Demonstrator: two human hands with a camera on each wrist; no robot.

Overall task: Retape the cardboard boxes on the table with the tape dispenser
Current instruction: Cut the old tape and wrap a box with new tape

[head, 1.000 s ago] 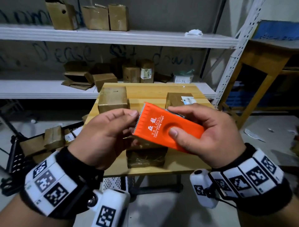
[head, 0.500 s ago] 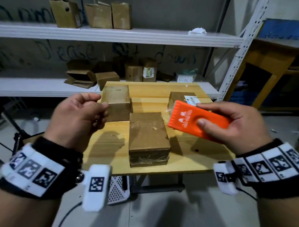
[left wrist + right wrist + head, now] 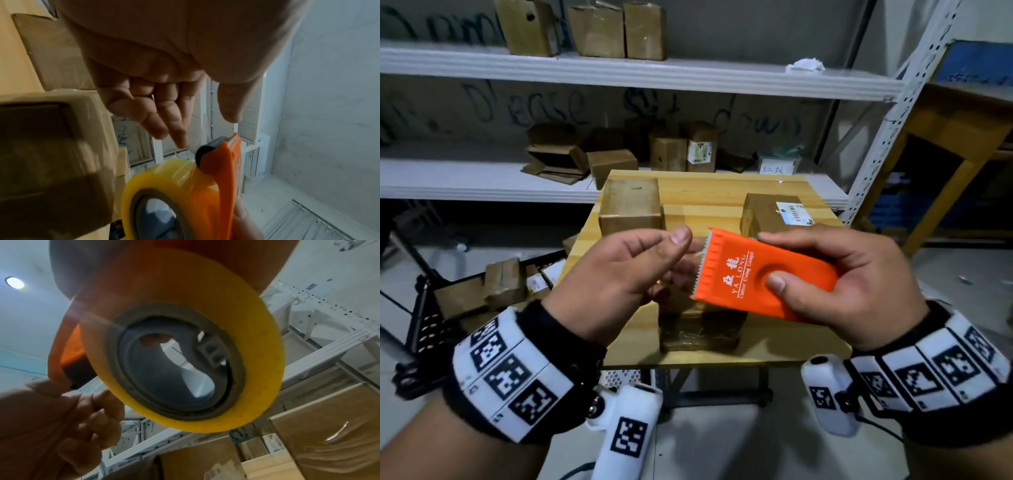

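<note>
Right hand [image 3: 859, 287] grips the orange tape dispenser [image 3: 763, 274], thumb on top. Left hand [image 3: 616, 277] at its 9 o'clock — fingers half curled by the toothed edge, can't tell if pinching tape.

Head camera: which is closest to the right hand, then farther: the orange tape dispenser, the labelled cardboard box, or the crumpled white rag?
1. Orange tape dispenser: gripped in the right hand.
2. Labelled cardboard box: on the table just beyond it.
3. Crumpled white rag: on the top shelf, farthest.
</note>
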